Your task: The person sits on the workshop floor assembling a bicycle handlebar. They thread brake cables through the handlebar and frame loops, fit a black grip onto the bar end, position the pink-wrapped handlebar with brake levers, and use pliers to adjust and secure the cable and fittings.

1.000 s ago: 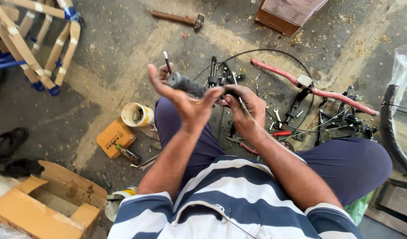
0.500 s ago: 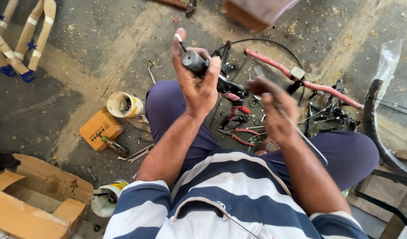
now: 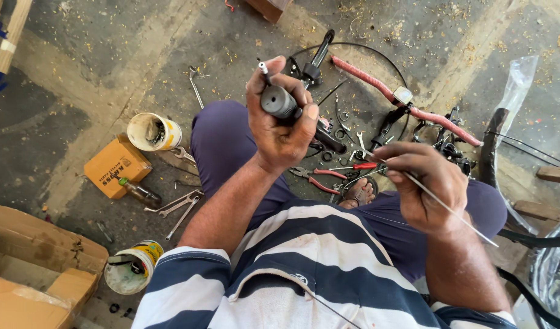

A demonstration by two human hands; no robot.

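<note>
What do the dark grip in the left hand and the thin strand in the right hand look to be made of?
The grip in the left hand: probably matte grey-black rubber or plastic, with no shine.

The strand pinched by the right hand: likely bare steel wire or cable, thin, straight and pale, glinting silver.

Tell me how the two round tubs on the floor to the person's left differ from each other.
The upper tub stands beside the small orange box, while the lower tub sits near the large cardboard box. The upper tub is plain cream outside and holds dark bits of hardware; the lower tub has a yellow label and looks mostly pale inside, with something dark across its rim. Both are open, lidless and stand on the concrete floor.
</note>
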